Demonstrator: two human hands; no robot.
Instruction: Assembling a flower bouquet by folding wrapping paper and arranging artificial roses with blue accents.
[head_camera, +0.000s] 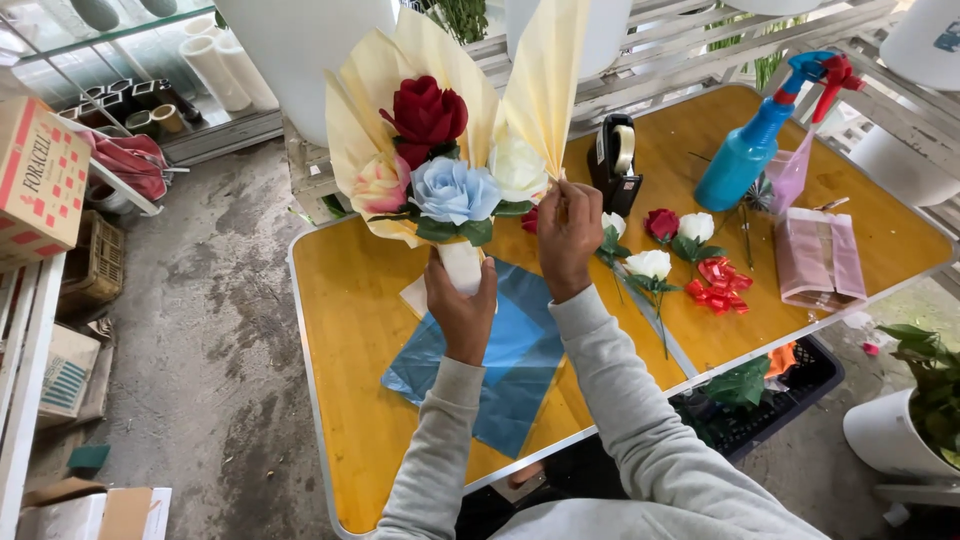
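My left hand grips the white wrapped stem of a bouquet held upright above the table. The bouquet has a red, a blue, a pink and a white rose inside pale yellow paper. My right hand pinches the lower edge of a folded pale yellow paper sheet beside the bouquet's right side. A blue sheet lies flat on the yellow table under my arms.
On the table to the right lie loose red and white roses, a red ribbon bow, a black tape dispenser, a blue spray bottle and pink wrapping. A black crate and a white plant pot stand lower right.
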